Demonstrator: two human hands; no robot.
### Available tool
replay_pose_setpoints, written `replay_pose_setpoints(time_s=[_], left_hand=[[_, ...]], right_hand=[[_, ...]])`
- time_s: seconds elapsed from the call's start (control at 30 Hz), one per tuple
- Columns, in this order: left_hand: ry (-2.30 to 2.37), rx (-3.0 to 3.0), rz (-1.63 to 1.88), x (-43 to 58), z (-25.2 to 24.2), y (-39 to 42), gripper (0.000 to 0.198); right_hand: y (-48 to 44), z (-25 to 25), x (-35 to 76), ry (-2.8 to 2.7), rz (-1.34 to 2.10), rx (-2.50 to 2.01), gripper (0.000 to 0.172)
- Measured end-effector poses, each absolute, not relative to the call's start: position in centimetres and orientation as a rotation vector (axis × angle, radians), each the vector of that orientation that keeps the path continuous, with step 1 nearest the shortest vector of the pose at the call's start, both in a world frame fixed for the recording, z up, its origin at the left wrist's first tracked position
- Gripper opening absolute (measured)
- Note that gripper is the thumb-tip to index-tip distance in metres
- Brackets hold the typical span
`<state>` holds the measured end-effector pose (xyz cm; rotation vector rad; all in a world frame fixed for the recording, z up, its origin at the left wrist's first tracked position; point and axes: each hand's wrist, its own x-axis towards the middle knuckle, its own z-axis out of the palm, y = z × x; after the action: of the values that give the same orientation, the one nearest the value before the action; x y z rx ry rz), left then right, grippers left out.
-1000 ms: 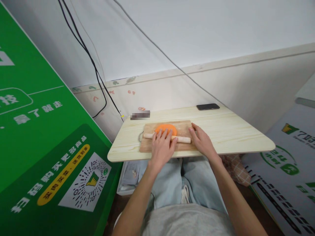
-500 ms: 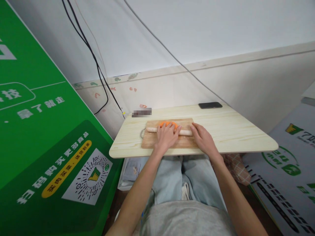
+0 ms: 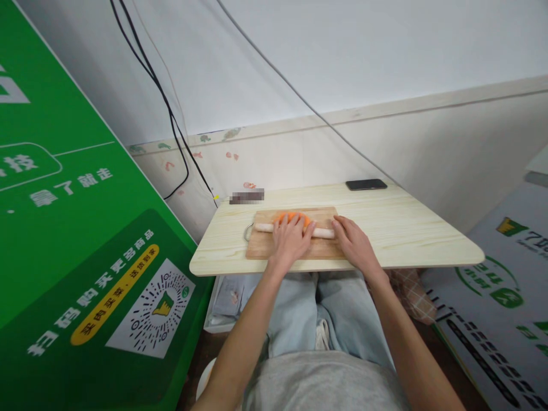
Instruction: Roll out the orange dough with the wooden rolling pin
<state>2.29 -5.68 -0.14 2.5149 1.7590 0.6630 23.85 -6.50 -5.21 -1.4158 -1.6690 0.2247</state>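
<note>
A pale wooden rolling pin point(image 3: 324, 233) lies crosswise on a wooden cutting board point(image 3: 259, 248). Just behind it, partly under my left fingers, is a soft-looking orange piece point(image 3: 295, 217), perhaps dough; its full shape is covered. My left hand point(image 3: 291, 237) rests over the middle of the pin, fingers bent across it toward the orange piece. At the pin's right end, my right hand point(image 3: 351, 237) has its fingers curled around the tip, beside the board's right edge.
On the pale table point(image 3: 406, 228), a black phone point(image 3: 366, 184) lies at the back right. A pixelated dark object point(image 3: 246, 196) is at the back left. A metal ring handle point(image 3: 247, 232) sticks out from the board's left side. A green sign panel point(image 3: 98, 240) stands to the left.
The pin and both hands have hardly moved; the pin sits very slightly nearer to me. The orange piece is still behind it.
</note>
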Motion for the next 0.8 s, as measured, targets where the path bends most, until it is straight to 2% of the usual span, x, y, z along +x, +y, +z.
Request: replay_pose_setpoints(time_s=[0.2,0.57,0.8], left_hand=[[1.820,2.438,0.543,3.4,1.0,-3.8,0.065],[1.843,2.533,0.767,0.7,-2.0,-11.0,0.059],[1.810,2.523,0.624,2.3,0.1,-6.2,0.059]], right_hand=[[-6.4,-5.4,24.0,-1.679,0.226,-1.416,0.073],[-6.4,-5.2,23.9,-1.681,0.227,-1.415,0.072],[-6.5,-5.2,23.9,-1.682,0.214,-1.408,0.071]])
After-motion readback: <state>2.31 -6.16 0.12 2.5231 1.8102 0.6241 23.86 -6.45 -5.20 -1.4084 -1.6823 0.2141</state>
